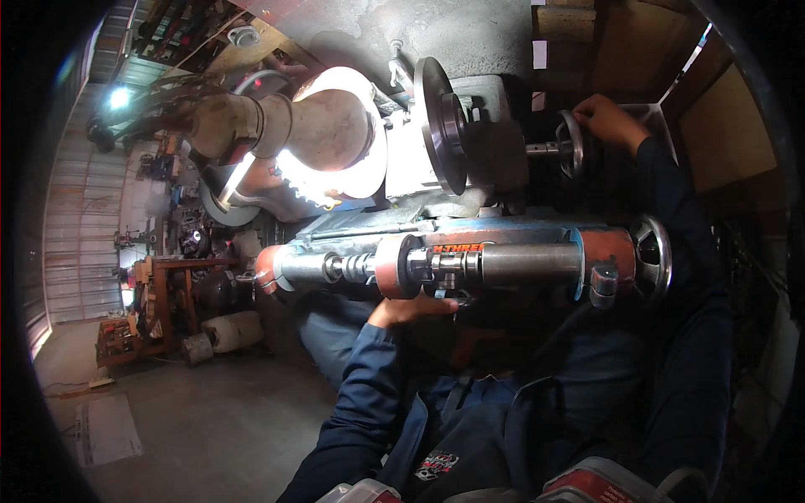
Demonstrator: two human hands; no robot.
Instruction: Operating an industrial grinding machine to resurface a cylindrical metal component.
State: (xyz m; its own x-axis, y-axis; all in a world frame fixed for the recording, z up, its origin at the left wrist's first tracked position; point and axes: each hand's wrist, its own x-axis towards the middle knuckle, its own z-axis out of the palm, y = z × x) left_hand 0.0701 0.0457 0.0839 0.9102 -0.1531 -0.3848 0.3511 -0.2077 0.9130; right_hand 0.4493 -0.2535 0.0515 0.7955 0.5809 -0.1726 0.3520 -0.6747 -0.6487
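My right hand [605, 119] grips the rim of a steel handwheel [572, 144] at the upper right, on a shaft beside a large dark metal disc [438, 126]. My left hand [402, 310] is low in the middle, just under a red-banded ring [394, 264] on a horizontal machine spindle, closed around a dark part I cannot make out. The spindle carries a steel cylinder [528, 262] and ends in a red housing [619, 256] with a second handwheel [652, 251]. A brightly lit grinding-machine head [319, 134] stands at the upper left, its details washed out by glare.
A wooden bench [159, 310] with tools stands at the left, beside pale cylindrical containers [226, 331] on the concrete floor [218, 402]. A corrugated wall [80, 235] runs along the far left, and wooden panels [704, 117] are at the upper right.
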